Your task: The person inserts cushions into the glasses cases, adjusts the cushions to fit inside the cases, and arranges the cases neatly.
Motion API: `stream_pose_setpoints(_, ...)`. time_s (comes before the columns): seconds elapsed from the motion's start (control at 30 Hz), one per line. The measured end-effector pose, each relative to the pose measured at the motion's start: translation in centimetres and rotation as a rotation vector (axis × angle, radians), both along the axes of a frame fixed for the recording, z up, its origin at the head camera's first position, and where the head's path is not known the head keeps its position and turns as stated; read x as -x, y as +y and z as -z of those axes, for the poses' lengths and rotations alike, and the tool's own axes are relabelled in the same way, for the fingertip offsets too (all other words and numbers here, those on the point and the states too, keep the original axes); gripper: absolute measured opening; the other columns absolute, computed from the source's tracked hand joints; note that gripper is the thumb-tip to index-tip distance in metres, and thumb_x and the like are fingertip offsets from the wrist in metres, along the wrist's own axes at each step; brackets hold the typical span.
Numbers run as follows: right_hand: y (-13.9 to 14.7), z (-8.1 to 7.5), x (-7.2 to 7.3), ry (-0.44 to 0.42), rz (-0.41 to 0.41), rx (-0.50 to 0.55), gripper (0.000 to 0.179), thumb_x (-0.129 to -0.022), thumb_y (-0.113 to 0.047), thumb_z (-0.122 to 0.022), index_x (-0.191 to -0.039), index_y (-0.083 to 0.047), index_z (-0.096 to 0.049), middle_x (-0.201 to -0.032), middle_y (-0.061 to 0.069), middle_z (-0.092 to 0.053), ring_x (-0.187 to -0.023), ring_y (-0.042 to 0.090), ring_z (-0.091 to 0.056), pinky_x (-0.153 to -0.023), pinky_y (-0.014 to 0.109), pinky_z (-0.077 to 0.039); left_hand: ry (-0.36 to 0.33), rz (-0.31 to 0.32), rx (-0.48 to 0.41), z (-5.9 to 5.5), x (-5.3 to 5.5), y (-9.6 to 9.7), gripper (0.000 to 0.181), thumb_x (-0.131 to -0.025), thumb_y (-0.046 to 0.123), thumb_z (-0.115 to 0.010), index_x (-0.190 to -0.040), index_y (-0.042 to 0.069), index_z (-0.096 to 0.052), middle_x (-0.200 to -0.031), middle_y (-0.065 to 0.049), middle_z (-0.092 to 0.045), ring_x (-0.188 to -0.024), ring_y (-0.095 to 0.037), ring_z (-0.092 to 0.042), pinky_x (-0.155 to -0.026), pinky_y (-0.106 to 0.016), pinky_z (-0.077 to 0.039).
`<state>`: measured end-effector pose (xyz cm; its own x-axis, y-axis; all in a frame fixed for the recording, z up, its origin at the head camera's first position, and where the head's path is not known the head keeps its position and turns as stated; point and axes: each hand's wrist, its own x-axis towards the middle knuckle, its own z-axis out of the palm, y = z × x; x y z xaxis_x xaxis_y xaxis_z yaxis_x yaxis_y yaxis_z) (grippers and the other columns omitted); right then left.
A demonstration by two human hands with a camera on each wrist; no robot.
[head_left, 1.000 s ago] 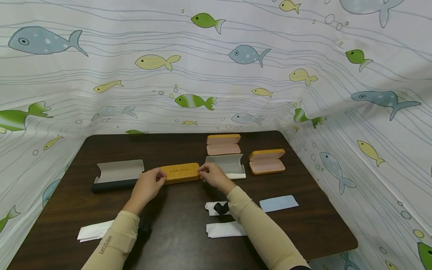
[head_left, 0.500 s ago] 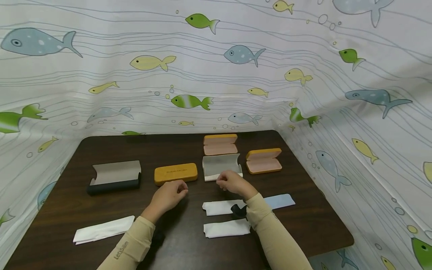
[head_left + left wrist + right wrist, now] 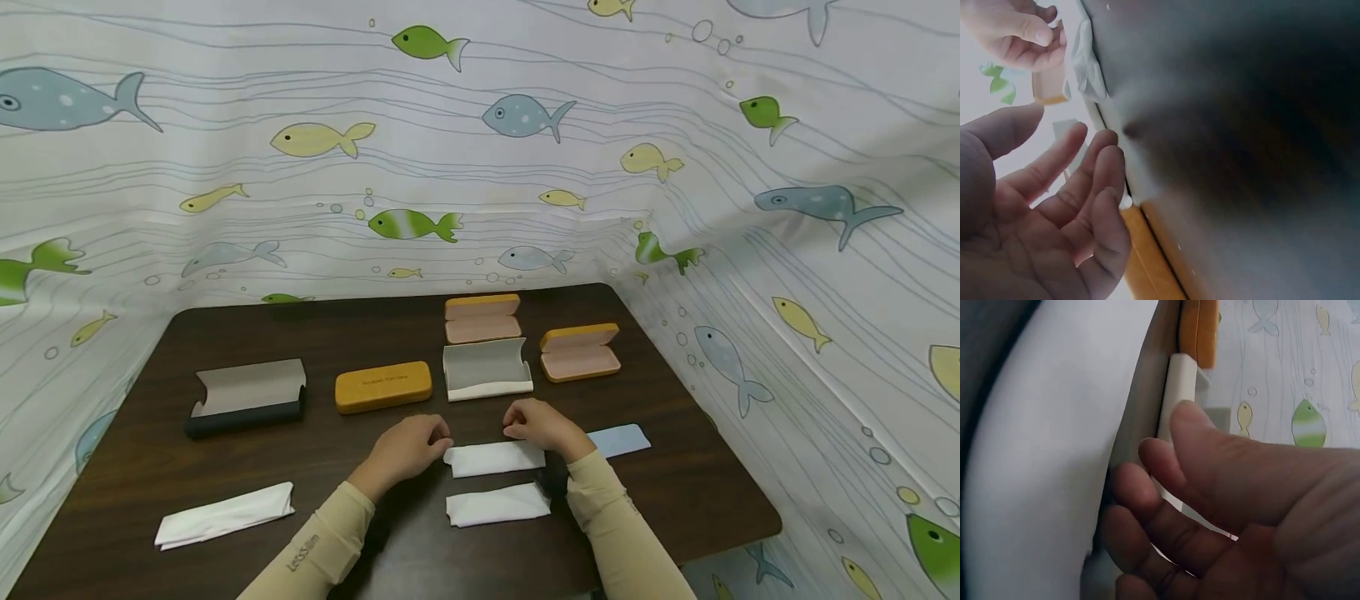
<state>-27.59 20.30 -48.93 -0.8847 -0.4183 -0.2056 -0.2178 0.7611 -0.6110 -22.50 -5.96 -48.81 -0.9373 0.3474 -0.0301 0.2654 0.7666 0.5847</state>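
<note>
sleeve [image 3: 311,552] reads "letsslim", left fingers [image 3: 1050,164] near cloth [image 3: 497,459].

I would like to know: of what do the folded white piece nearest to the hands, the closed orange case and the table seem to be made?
Folded white piece: probably soft, matt cloth, as its folds and ends look rumpled.
Closed orange case: perhaps a leather-like covering, faintly mottled; its core is hidden.
Table: wood or wood-look laminate; dark streaky grain, slight sheen.
</note>
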Motion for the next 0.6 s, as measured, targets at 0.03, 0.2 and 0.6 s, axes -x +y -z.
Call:
stream_pose_setpoints(0.03,0.3,0.0,-0.2,0.009,0.000,-0.010,0.007,-0.096,-0.010,-0.070,-0.102,-0.006,-0.069,-0.088,0.001,-0.062,-0.077,0.014,-0.055,-0.070,0.032,-0.049,-0.005,0.010,0.003,0.0,0.0,0.2,0.010,-0.096,0.022,-0.072,-0.100,0.014,-0.071,-0.086,0.004,-0.063,-0.074,-0.012,-0.057,-0.066,-0.038,-0.051)
stream_pose_setpoints(0.2,1.7,0.0,-1.4,0.028,0.013,-0.044,0.008,-0.093,-0.008,-0.074,-0.097,-0.007,-0.066,-0.085,0.000,-0.059,-0.076,0.014,-0.052,-0.070,0.032,-0.048,-0.032,0.025,0.036,0.0,0.1,1.2,0.022,-0.095,0.027,-0.073,-0.108,0.009,-0.070,-0.094,-0.001,-0.062,-0.082,-0.016,-0.060,-0.073,-0.041,-0.053)
stream_pose_setpoints(0.6,2.1,1.0,-2.2,0.138,-0.015,-0.124,0.023,-0.086,-0.010,-0.082,-0.090,-0.008,-0.059,-0.079,0.001,-0.050,-0.071,0.016,-0.048,-0.064,0.034,-0.043,-0.026,0.079,0.104,0.7,0.6,2.6,0.020,-0.090,0.023,-0.079,-0.095,0.011,-0.064,-0.087,0.000,-0.057,-0.075,-0.016,-0.055,-0.067,-0.039,-0.050)
